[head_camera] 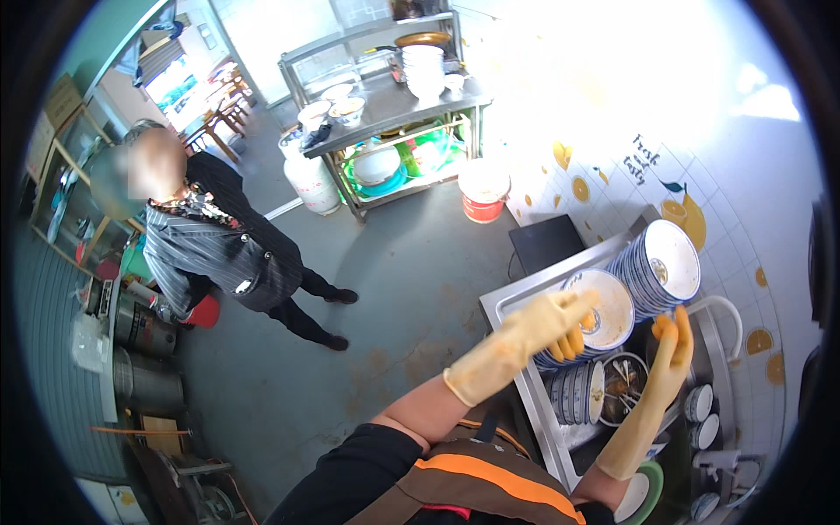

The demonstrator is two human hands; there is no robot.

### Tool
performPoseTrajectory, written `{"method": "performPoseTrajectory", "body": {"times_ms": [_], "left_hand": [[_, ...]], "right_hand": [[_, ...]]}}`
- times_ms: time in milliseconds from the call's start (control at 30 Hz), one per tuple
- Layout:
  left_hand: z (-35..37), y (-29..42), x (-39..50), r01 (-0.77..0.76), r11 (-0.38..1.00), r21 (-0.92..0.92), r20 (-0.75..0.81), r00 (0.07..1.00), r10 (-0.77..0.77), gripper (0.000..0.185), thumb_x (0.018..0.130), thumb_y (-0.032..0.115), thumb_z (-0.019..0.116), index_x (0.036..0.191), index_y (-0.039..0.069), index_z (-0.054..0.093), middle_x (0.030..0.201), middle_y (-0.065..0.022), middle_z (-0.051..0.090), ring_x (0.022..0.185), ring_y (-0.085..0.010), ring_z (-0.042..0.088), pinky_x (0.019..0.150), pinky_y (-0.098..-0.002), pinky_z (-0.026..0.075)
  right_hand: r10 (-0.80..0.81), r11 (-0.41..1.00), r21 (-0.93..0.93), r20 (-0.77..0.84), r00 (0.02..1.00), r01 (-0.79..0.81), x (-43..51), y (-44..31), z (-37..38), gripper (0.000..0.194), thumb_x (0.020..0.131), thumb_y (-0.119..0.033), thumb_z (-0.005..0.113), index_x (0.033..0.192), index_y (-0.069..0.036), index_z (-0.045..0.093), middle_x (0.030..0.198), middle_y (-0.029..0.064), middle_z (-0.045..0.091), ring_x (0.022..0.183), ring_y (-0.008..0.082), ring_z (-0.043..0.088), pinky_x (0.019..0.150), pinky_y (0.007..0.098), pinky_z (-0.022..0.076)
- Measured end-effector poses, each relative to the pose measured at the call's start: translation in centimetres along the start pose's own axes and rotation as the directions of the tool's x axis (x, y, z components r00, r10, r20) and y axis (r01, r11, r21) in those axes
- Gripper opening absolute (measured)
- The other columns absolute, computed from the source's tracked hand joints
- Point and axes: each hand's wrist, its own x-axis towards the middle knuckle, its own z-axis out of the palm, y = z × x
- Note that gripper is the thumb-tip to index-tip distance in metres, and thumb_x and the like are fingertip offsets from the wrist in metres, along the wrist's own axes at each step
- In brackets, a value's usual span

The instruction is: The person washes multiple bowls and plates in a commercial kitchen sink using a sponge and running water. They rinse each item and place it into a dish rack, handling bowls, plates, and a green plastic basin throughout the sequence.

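Observation:
My left hand point(545, 325), in a pale rubber glove with orange fingers, is at the near rim of a soiled white bowl point(613, 312) topping a stack. Its fingers are blurred, and I cannot tell whether they grip the rim. Beside it leans a taller stack of blue-and-white bowls point(669, 259), with food scraps in the top one. My right hand point(672, 348), gloved alike, is raised just below that stack, fingers apart, with nothing visible in it. Nearer me, another bowl stack point(577, 394) lies on its side next to a round container of spoons point(623, 387).
The bowls are in a stainless-steel sink point(551, 446) with a white curved faucet point(728, 321). Small bowls point(702, 417) line its far edge. A person point(223, 243) stands across the floor at left. A steel table point(394, 98), gas cylinder point(312, 180) and red-and-white bucket point(484, 193) are behind.

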Motion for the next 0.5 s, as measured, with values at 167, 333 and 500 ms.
{"method": "performPoseTrajectory", "body": {"times_ms": [167,333,500], "left_hand": [[6.0,-3.3,0.9,0.197,0.959,0.202,0.216,0.947,-0.24,0.055,0.109,0.052,0.053,0.133,0.005,0.07,0.092,-0.0191,0.079,0.078,-0.0251,0.079,0.067,-0.0364,0.063],[10.0,-12.7,5.2,0.056,0.942,0.332,0.28,0.948,-0.155,0.054,0.105,0.045,0.067,0.139,0.003,0.069,0.122,-0.0129,0.077,0.104,-0.0212,0.073,0.088,-0.0359,0.059],[12.0,-15.7,7.8,0.036,0.796,0.604,0.139,0.979,-0.15,0.079,0.098,0.046,0.074,0.153,-0.008,0.056,0.148,-0.0292,0.066,0.14,-0.0359,0.064,0.118,-0.0422,0.047]], "right_hand": [[0.303,0.929,-0.097,-0.358,0.883,-0.357,-8.1,21.0,-10.0,0.059,0.111,-0.031,0.068,0.154,0.007,0.054,0.157,0.0216,0.059,0.135,0.0267,0.064,0.116,0.0358,0.049],[0.582,0.677,-0.24,-0.403,0.706,-0.696,-16.1,32.3,-14.2,0.073,0.092,-0.058,0.075,0.129,0.005,0.077,0.127,0.0238,0.079,0.111,0.0307,0.074,0.098,0.0415,0.0576],[0.918,0.362,0.122,-0.22,0.33,-0.924,-17.0,34.3,-11.6,0.07,0.088,-0.069,0.081,0.118,-0.006,0.076,0.1,0.0098,0.071,0.072,0.0206,0.058,0.059,0.0393,0.043]]}}
